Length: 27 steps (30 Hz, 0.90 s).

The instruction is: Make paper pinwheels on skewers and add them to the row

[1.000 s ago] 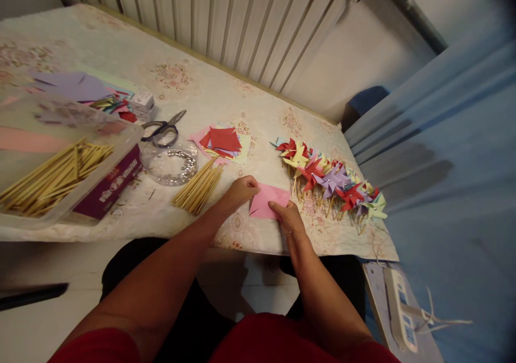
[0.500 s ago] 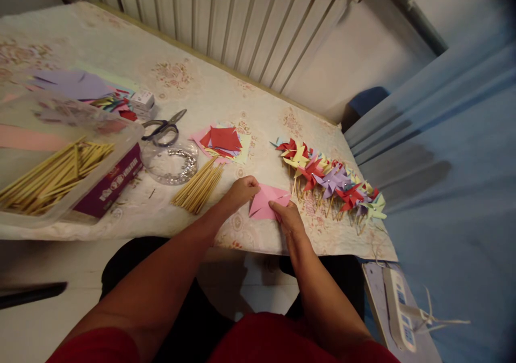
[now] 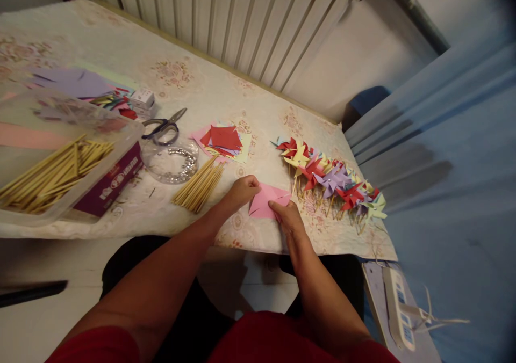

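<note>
A square of pink paper (image 3: 264, 202) with slits cut toward its middle is held between my two hands, just over the tablecloth near the front edge. My left hand (image 3: 243, 189) pinches its upper left corner between thumb and fingers. On the other side, my right hand (image 3: 287, 215) grips the paper with the thumb on top and the fingers underneath, hidden. Left of my hands lies a bundle of thin wooden sticks (image 3: 198, 186). Behind it sits a stack of cut coloured paper squares (image 3: 226, 138), red on top.
Finished paper pinwheels (image 3: 332, 180) on sticks lie in a row at the right. To the left are a clear dish of metal pins (image 3: 173, 164), scissors (image 3: 165, 129), small white boxes (image 3: 142, 101) and a plastic bin (image 3: 133, 132) holding sticks. A power strip (image 3: 399, 309) sits lower right.
</note>
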Available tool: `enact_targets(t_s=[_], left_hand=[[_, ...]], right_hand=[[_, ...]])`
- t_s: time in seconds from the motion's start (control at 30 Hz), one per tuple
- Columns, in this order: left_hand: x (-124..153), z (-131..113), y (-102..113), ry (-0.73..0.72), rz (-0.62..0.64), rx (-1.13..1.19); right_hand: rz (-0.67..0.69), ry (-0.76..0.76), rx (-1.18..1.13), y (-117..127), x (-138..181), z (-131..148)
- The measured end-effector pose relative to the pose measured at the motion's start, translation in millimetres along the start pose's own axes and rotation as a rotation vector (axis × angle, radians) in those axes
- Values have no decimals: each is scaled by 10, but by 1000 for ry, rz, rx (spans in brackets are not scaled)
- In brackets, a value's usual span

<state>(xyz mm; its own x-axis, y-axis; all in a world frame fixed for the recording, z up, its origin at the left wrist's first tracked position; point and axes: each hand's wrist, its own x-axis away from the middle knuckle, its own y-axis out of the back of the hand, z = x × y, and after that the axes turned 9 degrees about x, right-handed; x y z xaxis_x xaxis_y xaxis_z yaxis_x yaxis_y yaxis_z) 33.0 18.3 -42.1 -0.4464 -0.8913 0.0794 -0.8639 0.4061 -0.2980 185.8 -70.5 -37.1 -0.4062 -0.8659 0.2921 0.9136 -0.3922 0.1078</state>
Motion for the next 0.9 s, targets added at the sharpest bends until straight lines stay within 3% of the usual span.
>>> enact_targets(t_s=[0.3, 0.53, 0.9], left_hand=[[32, -81, -3, 59, -60, 61], [97, -191, -46, 242, 27, 183], [96, -200, -41, 291, 61, 156]], right_hand=[[30, 26, 10, 28, 6, -15], [-9, 32, -24, 36, -37, -71], [-25, 42, -39, 28, -30, -77]])
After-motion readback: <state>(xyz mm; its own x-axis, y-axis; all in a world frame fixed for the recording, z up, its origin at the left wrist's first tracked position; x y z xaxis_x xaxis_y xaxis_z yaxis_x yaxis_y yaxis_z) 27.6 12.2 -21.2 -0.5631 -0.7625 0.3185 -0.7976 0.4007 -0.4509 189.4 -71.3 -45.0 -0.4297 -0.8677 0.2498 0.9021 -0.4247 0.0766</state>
